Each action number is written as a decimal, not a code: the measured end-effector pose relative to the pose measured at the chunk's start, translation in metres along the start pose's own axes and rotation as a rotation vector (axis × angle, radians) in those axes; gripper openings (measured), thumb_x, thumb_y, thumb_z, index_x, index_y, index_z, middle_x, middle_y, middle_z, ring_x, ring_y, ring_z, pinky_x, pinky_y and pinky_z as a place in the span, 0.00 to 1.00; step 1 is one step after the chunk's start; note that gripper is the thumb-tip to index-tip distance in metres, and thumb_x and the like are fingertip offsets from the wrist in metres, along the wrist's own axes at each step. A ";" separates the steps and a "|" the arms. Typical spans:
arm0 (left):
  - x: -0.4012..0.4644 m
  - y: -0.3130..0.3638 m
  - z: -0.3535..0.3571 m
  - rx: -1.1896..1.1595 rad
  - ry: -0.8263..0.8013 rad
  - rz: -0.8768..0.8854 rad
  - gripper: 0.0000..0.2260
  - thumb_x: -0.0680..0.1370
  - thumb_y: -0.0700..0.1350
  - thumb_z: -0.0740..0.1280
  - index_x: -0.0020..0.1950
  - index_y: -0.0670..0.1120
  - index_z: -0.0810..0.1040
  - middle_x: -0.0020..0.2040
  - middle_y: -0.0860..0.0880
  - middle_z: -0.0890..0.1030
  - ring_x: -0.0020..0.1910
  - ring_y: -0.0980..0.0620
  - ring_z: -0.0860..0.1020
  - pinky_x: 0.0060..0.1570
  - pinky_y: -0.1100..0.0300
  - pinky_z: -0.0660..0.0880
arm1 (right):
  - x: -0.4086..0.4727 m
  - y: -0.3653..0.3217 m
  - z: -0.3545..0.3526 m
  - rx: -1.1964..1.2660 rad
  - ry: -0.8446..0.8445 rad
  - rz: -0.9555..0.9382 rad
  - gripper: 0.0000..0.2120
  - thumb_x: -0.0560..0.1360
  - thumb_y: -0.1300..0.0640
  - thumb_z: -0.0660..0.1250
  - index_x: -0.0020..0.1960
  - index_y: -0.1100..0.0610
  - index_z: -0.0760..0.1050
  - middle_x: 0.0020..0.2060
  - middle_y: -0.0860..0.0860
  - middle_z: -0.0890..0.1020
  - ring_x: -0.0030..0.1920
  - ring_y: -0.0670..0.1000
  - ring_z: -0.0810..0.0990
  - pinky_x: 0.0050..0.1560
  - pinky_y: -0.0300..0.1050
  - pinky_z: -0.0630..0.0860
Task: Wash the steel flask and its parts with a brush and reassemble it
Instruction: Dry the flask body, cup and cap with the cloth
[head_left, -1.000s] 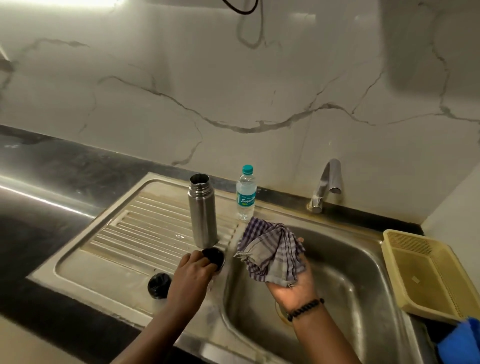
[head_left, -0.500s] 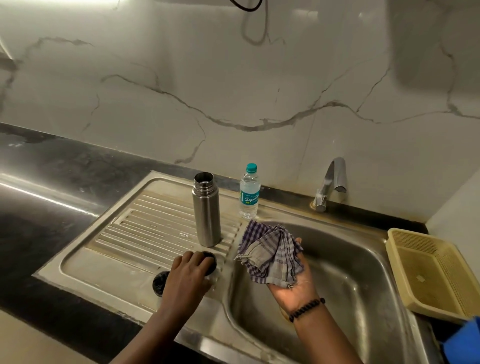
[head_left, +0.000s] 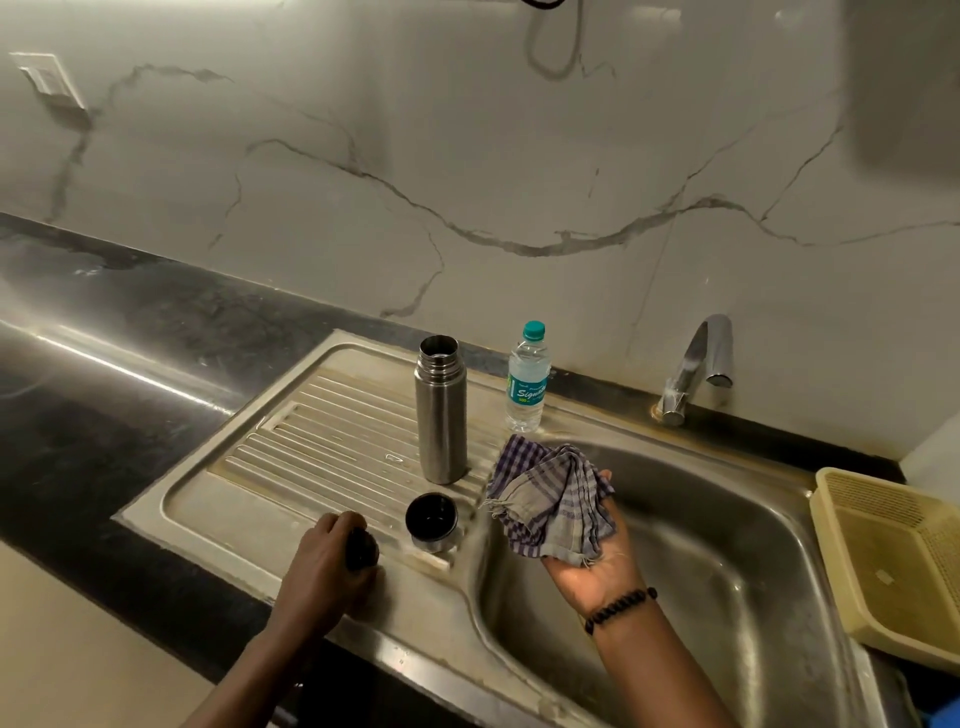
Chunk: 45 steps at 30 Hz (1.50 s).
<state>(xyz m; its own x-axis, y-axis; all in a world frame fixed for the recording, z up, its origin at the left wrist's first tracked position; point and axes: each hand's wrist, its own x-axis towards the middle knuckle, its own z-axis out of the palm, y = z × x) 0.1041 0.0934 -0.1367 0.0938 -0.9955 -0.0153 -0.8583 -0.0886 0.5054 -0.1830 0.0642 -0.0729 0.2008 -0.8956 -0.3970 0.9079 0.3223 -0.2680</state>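
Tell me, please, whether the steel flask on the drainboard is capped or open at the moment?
Open. The steel flask stands upright with its threaded mouth bare; the cup lid sits apart on the drainboard.

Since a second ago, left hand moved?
Yes. The left hand went from the cup lid leftward, away from the flask, onto the black stopper.
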 end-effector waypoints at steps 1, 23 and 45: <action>-0.002 0.004 -0.002 -0.069 0.056 0.000 0.22 0.71 0.47 0.78 0.62 0.48 0.75 0.58 0.47 0.78 0.51 0.52 0.74 0.45 0.64 0.69 | 0.000 0.000 0.002 -0.006 0.004 -0.005 0.25 0.81 0.42 0.58 0.67 0.59 0.74 0.66 0.58 0.77 0.61 0.60 0.80 0.59 0.64 0.75; 0.004 0.259 -0.008 -0.972 -0.027 0.057 0.13 0.82 0.35 0.60 0.66 0.44 0.74 0.64 0.42 0.77 0.68 0.40 0.74 0.62 0.55 0.76 | -0.045 -0.050 0.043 -1.866 -0.306 -1.510 0.22 0.81 0.38 0.52 0.69 0.49 0.65 0.66 0.51 0.67 0.65 0.53 0.69 0.64 0.52 0.73; 0.018 0.318 -0.027 -1.455 -0.713 -0.379 0.19 0.83 0.54 0.58 0.55 0.40 0.80 0.49 0.32 0.83 0.41 0.40 0.85 0.43 0.55 0.83 | -0.038 -0.077 0.025 -1.814 0.300 -1.682 0.21 0.83 0.42 0.50 0.56 0.58 0.70 0.44 0.56 0.81 0.39 0.51 0.81 0.34 0.44 0.80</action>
<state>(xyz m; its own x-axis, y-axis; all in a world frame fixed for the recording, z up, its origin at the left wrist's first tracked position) -0.1535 0.0488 0.0466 -0.4122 -0.7777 -0.4746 0.3526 -0.6165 0.7040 -0.2516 0.0654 -0.0153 -0.1847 -0.5702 0.8005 -0.8644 -0.2933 -0.4083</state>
